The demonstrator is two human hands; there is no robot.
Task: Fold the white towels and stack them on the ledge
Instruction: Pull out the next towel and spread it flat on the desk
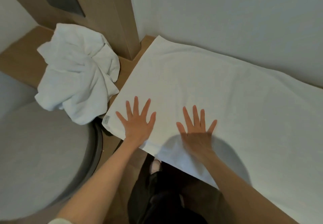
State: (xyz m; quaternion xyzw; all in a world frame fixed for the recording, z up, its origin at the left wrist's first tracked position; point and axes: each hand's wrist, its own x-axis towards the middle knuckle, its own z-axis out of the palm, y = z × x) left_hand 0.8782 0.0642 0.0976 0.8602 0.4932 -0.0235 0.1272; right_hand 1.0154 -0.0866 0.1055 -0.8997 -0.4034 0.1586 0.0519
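Flat towel (pixel 201 83): spread on the ledge (pixel 21 61) along the wall, near edge overhanging.
Left hand (pixel 138 120): palm down near the towel's front-left corner; fingers (pixel 136 104) straight, splayed, grasping nothing.
Right hand (pixel 197 129): flat beside it, fingers released.
Crumpled towel (pixel 78 71): heaped on the ledge, left.

My left hand (pixel 138 124) and right hand (pixel 197 131) are bare, and so are both forearms (pixel 97 176) along all the length that shows. A pale, cream-coloured sleeve (pixel 58 221) ends high on my left arm, only its edge in view. Lower down I wear dark, nearly black trousers (pixel 162 194). A light, whitish slipper or sock (pixel 155 166) covers one foot; I cannot tell which.
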